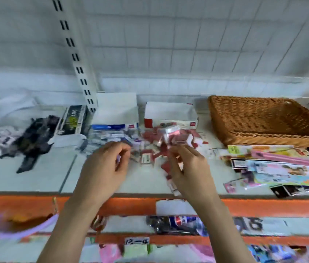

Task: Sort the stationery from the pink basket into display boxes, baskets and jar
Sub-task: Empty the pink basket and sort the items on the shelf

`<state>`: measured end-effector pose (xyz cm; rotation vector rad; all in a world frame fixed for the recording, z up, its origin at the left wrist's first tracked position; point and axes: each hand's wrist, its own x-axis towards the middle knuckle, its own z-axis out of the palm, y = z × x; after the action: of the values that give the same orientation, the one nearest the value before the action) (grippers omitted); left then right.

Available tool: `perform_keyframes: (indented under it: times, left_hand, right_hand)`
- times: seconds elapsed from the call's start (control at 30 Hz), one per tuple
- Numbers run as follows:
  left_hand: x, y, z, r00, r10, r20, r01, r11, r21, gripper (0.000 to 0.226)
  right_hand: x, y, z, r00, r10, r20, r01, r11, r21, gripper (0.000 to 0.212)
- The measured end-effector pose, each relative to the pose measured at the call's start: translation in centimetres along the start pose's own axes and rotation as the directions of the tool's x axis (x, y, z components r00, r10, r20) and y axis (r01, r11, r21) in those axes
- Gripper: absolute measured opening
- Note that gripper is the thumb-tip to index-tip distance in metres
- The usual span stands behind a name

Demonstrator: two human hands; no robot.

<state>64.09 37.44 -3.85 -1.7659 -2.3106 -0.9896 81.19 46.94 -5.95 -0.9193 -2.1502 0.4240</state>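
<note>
My left hand [105,164] and my right hand [189,168] hover over a white shelf [41,177], fingers curled. The right hand grips several small red-and-white packets [172,184] that stick out below its palm. The left hand pinches something small that the blur hides. A heap of red-and-white packets [170,141] lies just beyond both hands, in front of a red-and-white display box [170,114]. A blue-and-white display box [116,112] stands to its left with blue-white packets [110,137] before it. A brown wicker basket [263,120] sits at the right.
Colourful flat card packs [275,164] are strewn under the wicker basket. A black box [74,120] and a dark bundle [30,143] lie at the left. An orange shelf edge [26,204] runs across the front; a purple-rimmed basket [17,224] is at lower left.
</note>
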Motion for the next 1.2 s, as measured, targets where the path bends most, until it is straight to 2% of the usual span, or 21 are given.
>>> perform_keyframes:
  times: [0.13, 0.27, 0.4, 0.53, 0.67, 0.77, 0.9, 1.07, 1.2]
  left_hand:
    - [-2.1, -7.3, -5.9, 0.995, -0.079, -0.065, 0.078, 0.997, -0.028, 0.008]
    - [-3.2, -12.3, -8.2, 0.982, -0.188, -0.031, 0.188, 0.982, -0.017, 0.008]
    - [-3.8, -15.4, -8.7, 0.967, -0.254, -0.022, 0.254, 0.967, -0.005, 0.007]
    - [-3.3, -17.9, -10.2, 0.974, -0.225, -0.03, 0.225, 0.974, -0.005, 0.01]
    - [-2.2, -21.7, -13.1, 0.972, -0.21, -0.101, 0.207, 0.978, -0.035, 0.012]
    - [-1.6, -25.7, -16.1, 0.972, -0.15, -0.183, 0.15, 0.989, -0.016, 0.011]
    - [-1.2, -31.6, -21.6, 0.975, -0.077, -0.208, 0.059, 0.994, -0.094, 0.011]
    - [-0.9, -41.2, -29.8, 0.987, -0.015, -0.161, -0.004, 0.993, -0.116, 0.014]
    - [-1.0, -49.1, -34.5, 0.995, -0.077, -0.063, 0.074, 0.996, -0.046, 0.01]
  right_hand:
    - [0.0, -7.5, 6.0, 0.994, -0.031, 0.106, 0.025, 0.998, 0.059, 0.024]
    - [0.6, -11.2, 9.4, 0.982, -0.046, 0.185, 0.034, 0.997, 0.068, 0.023]
    - [1.6, -12.5, 11.4, 0.99, -0.046, 0.13, 0.045, 0.999, 0.008, 0.016]
    - [3.2, -14.4, 13.7, 0.996, -0.039, 0.08, 0.041, 0.999, -0.027, 0.015]
    - [4.5, -17.4, 17.2, 0.987, -0.082, 0.139, 0.081, 0.997, 0.008, 0.017]
    - [5.4, -20.3, 20.8, 0.979, -0.104, 0.177, 0.105, 0.994, 0.005, 0.02]
    - [6.9, -26.3, 26.6, 0.982, -0.12, 0.146, 0.119, 0.993, 0.019, 0.018]
    - [9.4, -36.4, 33.4, 0.995, -0.092, 0.028, 0.09, 0.994, 0.068, 0.015]
    - [12.1, -42.9, 37.5, 0.992, -0.111, 0.066, 0.104, 0.989, 0.102, 0.019]
